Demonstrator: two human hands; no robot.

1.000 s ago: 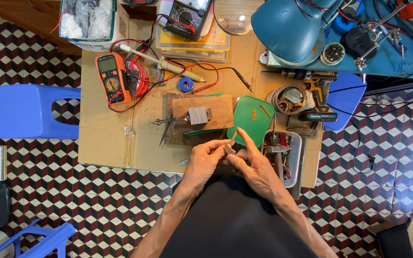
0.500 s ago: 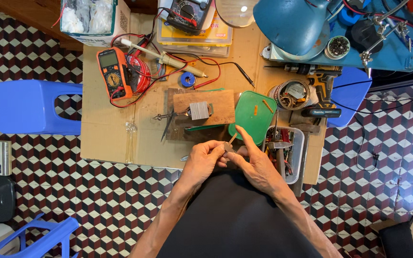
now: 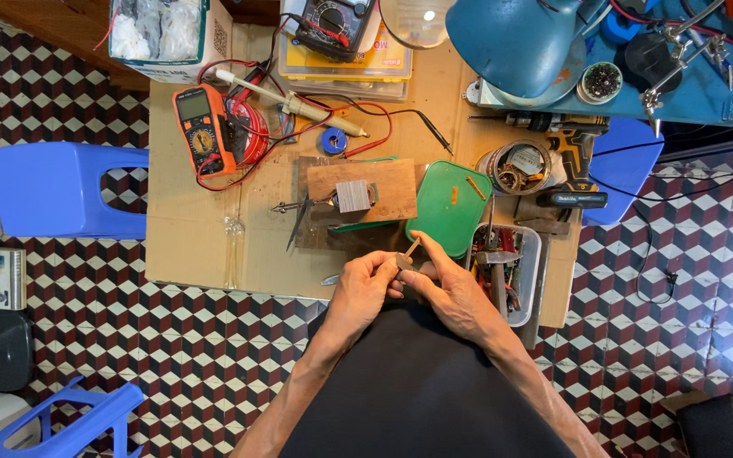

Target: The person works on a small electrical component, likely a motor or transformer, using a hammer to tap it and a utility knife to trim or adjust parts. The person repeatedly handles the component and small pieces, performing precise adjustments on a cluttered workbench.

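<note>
Electronics repair workshop: multimeter (image 3: 201, 129), soldering iron (image 3: 292, 103), cordless drill (image 3: 572, 163), cluttered bench (image 3: 188, 229).

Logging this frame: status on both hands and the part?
Left hand and right hand together at the cardboard worktop's near edge, both pinching a small flat strip. Green lid just beyond. Nothing in the way.
</note>
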